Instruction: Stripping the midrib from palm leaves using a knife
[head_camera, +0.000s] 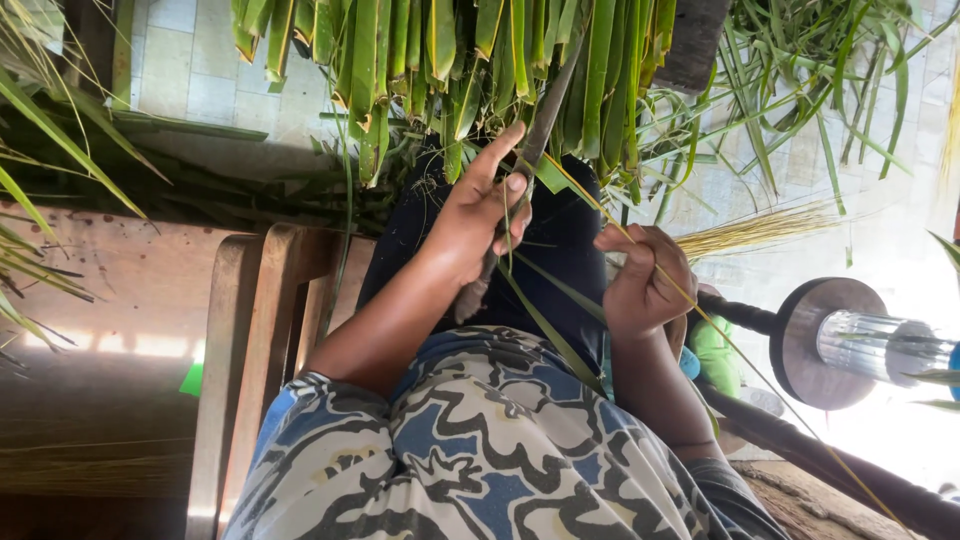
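Centre frame: your left hand (480, 215) is closed around a dark knife (520, 175), index finger extended along it, blade angled toward the upper frame. Your right hand (645, 280), right of centre, pinches a thin leaf strip (545, 325) running down toward the patterned shirt (480, 450). Green palm leaves (450, 50) hang across the top.

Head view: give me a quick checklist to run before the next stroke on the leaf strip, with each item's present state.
1. Left hand has a grip on the knife: ok.
2. Right hand pinches the thin midrib: ok.
3. Green leaf strip lies between both hands: ok.
4. Left fingers away from the blade edge: cannot tell.
5. Leaf bundle within reach above the lap: ok.
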